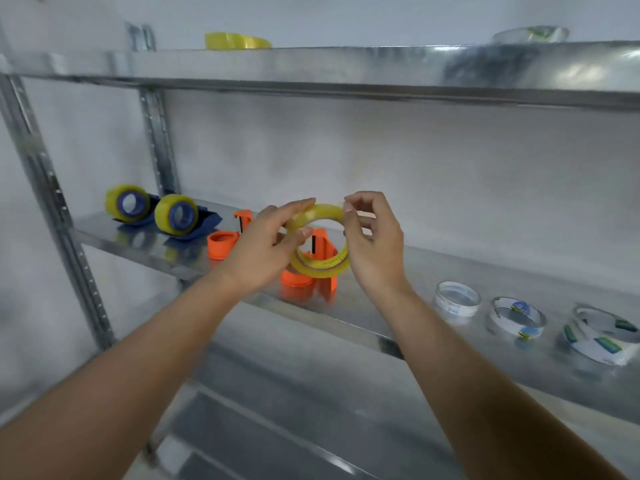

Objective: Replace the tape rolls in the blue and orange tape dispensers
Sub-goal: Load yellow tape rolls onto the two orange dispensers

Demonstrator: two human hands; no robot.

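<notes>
A thin yellow tape roll (320,265) is held upright above the middle shelf (381,327). My left hand (263,251) grips its left rim, thumb inside the ring. My right hand (375,244) pinches the roll's top edge with thumb and forefinger. Behind and under the roll stands an orange dispenser (327,271) with no roll on its hub, partly hidden by my hands. A second orange dispenser (227,240) with a bare hub stands to its left. Two blue dispensers (130,204) (180,216) at the shelf's left end carry thick yellow rolls.
Three white-wrapped tape rolls (457,301) (517,320) (602,336) lie on the right of the middle shelf. The top shelf (346,64) holds yellow rolls (237,40) and a clear roll (530,34). Steel uprights (45,188) stand at left; a lower shelf lies below.
</notes>
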